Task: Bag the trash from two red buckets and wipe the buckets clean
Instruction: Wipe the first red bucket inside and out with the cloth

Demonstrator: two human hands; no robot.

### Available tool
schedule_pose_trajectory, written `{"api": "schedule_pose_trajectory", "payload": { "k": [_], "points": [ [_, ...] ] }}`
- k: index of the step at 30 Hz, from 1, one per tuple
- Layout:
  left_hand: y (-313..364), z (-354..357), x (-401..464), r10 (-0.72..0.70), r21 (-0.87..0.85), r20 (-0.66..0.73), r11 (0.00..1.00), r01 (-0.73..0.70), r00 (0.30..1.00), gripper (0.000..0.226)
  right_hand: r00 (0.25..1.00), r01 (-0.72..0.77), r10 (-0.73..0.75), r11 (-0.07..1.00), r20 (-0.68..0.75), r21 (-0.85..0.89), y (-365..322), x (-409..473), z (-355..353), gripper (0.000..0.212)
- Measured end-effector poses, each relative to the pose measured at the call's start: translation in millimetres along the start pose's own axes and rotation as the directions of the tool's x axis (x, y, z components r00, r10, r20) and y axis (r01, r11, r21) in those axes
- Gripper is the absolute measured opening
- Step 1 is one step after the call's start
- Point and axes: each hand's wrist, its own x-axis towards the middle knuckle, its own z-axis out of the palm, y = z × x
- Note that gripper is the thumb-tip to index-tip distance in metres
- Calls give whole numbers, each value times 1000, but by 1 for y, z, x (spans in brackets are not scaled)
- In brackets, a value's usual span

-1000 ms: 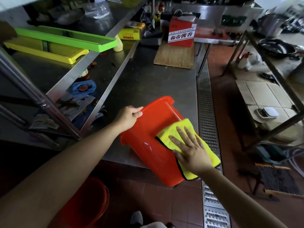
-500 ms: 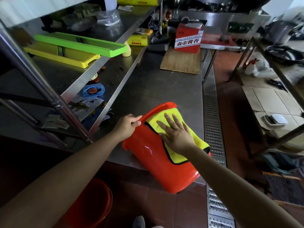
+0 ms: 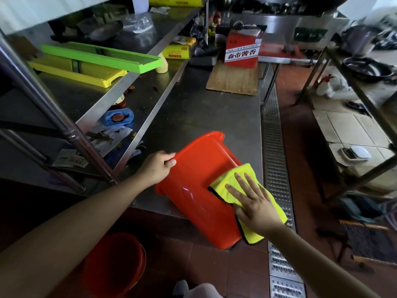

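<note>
Red bucket [image 3: 193, 190] lies tipped on its side at the steel counter's [image 3: 204, 117] near edge, glossy and bright. Left hand [image 3: 158, 168] grips its rim; right hand [image 3: 255, 203], fingers spread flat, presses a yellow cloth [image 3: 236, 175] against its side.

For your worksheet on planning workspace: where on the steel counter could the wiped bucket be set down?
Bare steel counter lies between the red bucket and the wooden board, bordered on the left by the shelf edge. Crowded: the far end around the red box, and the low shelf, littered with small items.
</note>
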Motion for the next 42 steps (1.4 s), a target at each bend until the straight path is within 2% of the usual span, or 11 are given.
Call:
{"api": "schedule_pose_trajectory", "payload": {
  "k": [3, 5, 10, 13, 18, 21, 26, 29, 31, 35, 42],
  "points": [
    [13, -28, 10, -95, 119, 320, 991, 60, 943, 45, 1000, 19, -19, 999, 0, -48, -9, -7, 3, 61],
    [34, -39, 23, -136, 161, 389, 984, 78, 911, 56, 1000, 17, -18, 997, -6, -76, -17, -8, 6, 59],
    [99, -14, 65, -4, 190, 205, 981, -36, 979, 54, 998, 60, -62, 988, -8, -140, -37, -18, 17, 66],
    [125, 12, 82, -54, 216, 187, 976, 12, 981, 43, 996, 86, -90, 980, -16, -180, -50, -24, 24, 67],
    [133, 30, 85, -125, 202, 9, 972, 121, 992, 35, 997, 74, -78, 982, -16, -172, -59, -23, 23, 67],
    [129, 26, 76, -50, 142, 16, 989, 47, 999, 32, 1000, 25, -25, 993, -2, -112, -60, -7, 16, 65],
    [123, 17, 50, 114, -126, -2, 986, -114, 993, 28, 997, -74, 73, 993, -4, -92, -58, 45, 6, 59],
    [118, 20, 36, 93, -220, -64, 970, -105, 994, 29, 992, -122, 123, 983, 1, -140, -56, 75, 1, 58],
    [114, 23, 32, 58, -254, -36, 965, -65, 998, 31, 990, -135, 140, 975, 16, -177, -56, 86, 0, 59],
    [112, 15, 41, 66, -248, 9, 967, -62, 998, 33, 993, -88, 106, 964, 61, -249, -57, 89, 5, 58],
    [123, 13, 65, 101, -56, 34, 993, -99, 994, 42, 995, -68, 86, 959, 55, -274, -73, 81, 19, 63]
  ]
}}
